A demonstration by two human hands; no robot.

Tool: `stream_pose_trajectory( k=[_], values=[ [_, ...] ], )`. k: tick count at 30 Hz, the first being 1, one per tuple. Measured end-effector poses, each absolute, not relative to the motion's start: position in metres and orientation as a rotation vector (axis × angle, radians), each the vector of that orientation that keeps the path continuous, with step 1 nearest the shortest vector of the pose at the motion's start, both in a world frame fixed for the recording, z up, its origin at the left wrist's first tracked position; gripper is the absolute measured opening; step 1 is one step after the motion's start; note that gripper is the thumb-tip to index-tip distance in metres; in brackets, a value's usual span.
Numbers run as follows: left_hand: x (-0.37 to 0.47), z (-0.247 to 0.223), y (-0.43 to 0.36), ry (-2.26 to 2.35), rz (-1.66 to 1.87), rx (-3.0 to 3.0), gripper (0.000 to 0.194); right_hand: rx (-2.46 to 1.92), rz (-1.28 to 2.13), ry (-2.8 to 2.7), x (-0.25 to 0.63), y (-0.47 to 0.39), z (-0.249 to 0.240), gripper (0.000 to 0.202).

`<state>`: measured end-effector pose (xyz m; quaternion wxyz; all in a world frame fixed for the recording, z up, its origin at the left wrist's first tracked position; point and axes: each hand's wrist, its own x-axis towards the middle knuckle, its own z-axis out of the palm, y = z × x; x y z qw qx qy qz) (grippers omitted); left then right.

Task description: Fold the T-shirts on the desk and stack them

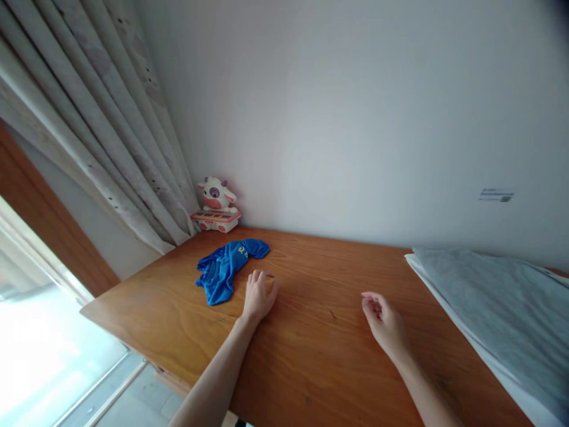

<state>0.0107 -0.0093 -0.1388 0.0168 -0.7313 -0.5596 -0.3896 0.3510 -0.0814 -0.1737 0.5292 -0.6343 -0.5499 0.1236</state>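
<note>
A crumpled blue cloth garment (224, 270) with a small yellow and white print lies on the brown wooden tabletop (311, 356). Just right of it is my left hand (259, 295), apart from the cloth, its fingers bent loosely and its thumb held away from them. Nothing shows in its grasp. Farther right, my right hand (386, 323) hovers at or just above the wood with softly curled fingers. I see nothing held in it either. Whether either hand touches the tabletop I cannot tell.
A toy cow with a keyboard (216, 204) stands in the back left corner by the curtain (111, 130). Grey folded bedding (502, 302) covers the right side. A pale wall (333, 118) with a small label (496, 194) rises behind. The table's left edge is beside a bright window.
</note>
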Motion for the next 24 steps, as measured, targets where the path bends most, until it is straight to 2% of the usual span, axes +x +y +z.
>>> stream_pose_trajectory(
  k=[4,8,12,17,24],
  values=[
    [-0.048,-0.132,0.0,-1.981,-0.749,-1.942,0.038,-1.524,0.28,-1.343,0.352,-0.081,-0.174,0.039],
    [-0.099,-0.13,0.0,-2.344,-0.649,-1.694,0.056,-1.515,0.292,-1.403,0.349,-0.081,-0.172,0.04],
    [-0.108,-0.133,-0.001,-2.314,-0.636,-1.913,0.036,-1.554,0.304,-1.419,0.351,-0.082,-0.171,0.039],
    [-0.07,-0.134,-0.011,-2.039,-0.709,-2.241,0.034,-1.568,0.282,-1.459,0.349,-0.085,-0.168,0.038],
    [0.041,-0.138,-0.044,-1.398,-0.726,-2.849,0.031,-1.483,0.281,-1.521,0.341,-0.089,-0.17,0.044]
  ],
)
